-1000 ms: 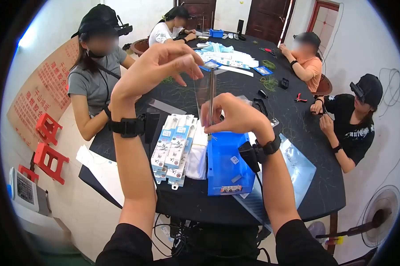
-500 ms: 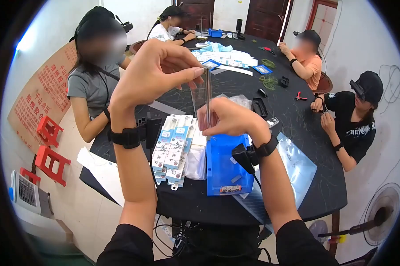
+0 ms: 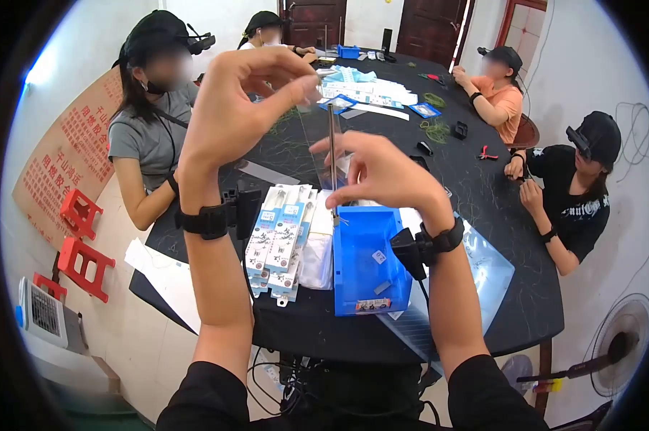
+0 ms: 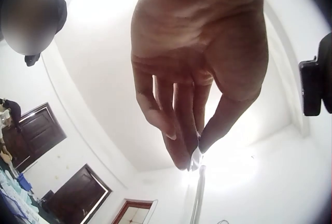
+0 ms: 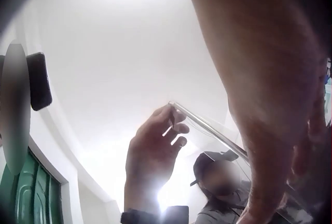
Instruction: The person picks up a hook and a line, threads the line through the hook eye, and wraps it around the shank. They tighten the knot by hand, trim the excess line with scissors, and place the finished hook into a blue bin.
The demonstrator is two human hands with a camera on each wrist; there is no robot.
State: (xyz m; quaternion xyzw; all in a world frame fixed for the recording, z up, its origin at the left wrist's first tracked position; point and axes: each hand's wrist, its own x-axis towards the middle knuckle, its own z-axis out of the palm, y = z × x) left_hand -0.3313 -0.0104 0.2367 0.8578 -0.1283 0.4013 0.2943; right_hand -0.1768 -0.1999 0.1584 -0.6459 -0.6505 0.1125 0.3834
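A slender shiny metal rod [image 3: 332,154] stands upright before me, its lower end at the left side of a blue bin [image 3: 371,262]. My left hand [image 3: 249,111] is raised at the upper left of the rod's top. Its thumb and fingertips meet on something thin and clear, apparently the plastic film [image 3: 317,154] that hangs beside the rod. In the left wrist view, the left hand [image 4: 199,53] pinches close over the rod's end [image 4: 199,195]. My right hand [image 3: 389,172] is at the rod's lower half, thumb tip right at it, index finger stretched across, a gap between them.
Blue-and-white card packets [image 3: 274,237] are stacked left of the bin, beside clear plastic bags [image 3: 317,262]. A bluish transparent sheet [image 3: 486,262] lies at right. Green line [image 3: 434,131] and red-handled pliers [image 3: 488,153] lie farther back. Several people sit around the table.
My left hand has moved up and slightly left, away from the rod's top. My right hand's fingers, curled around the rod earlier, have straightened and spread.
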